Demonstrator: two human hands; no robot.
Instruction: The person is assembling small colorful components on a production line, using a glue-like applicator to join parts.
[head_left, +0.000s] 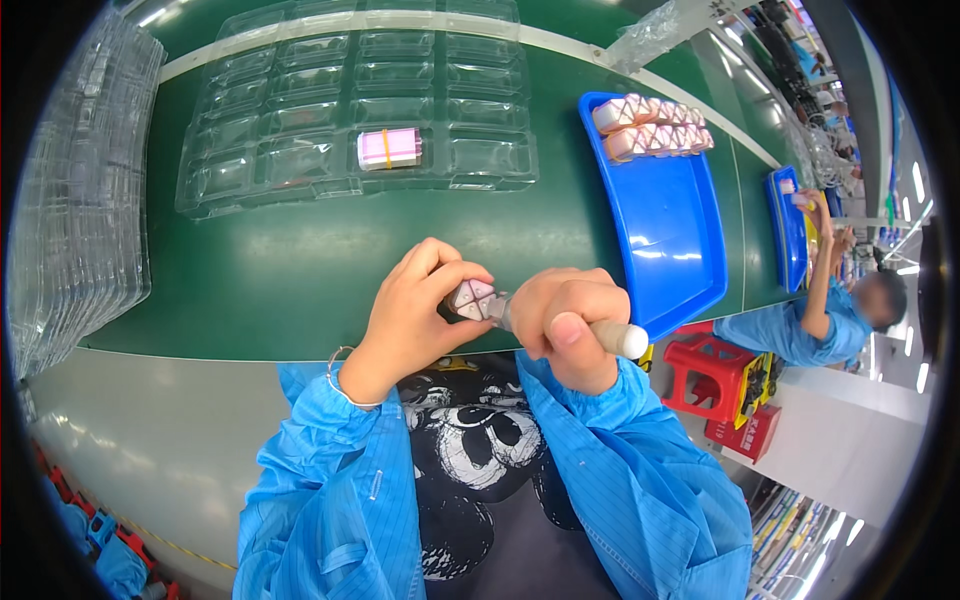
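My left hand (415,312) pinches a small pink-and-white block (472,299) between thumb and fingers, with its end face, crossed by dark lines, turned to the right. In my right hand (572,318) is a thick pen-like tool with a pale handle (622,340), its rounded white end sticking out below the fist. The tool's clear front part points left and meets or nearly meets the block's face; contact is too small to tell. Both hands are above the near edge of the green table (300,290).
Ahead lies a clear compartment tray (225,178) holding a pink-and-white block with a yellow band (390,149). Stacked clear trays (85,200) rise at left. A blue tray (665,215) at right holds two rows of blocks (655,128). Beyond it, a co-worker (835,310) handles another block.
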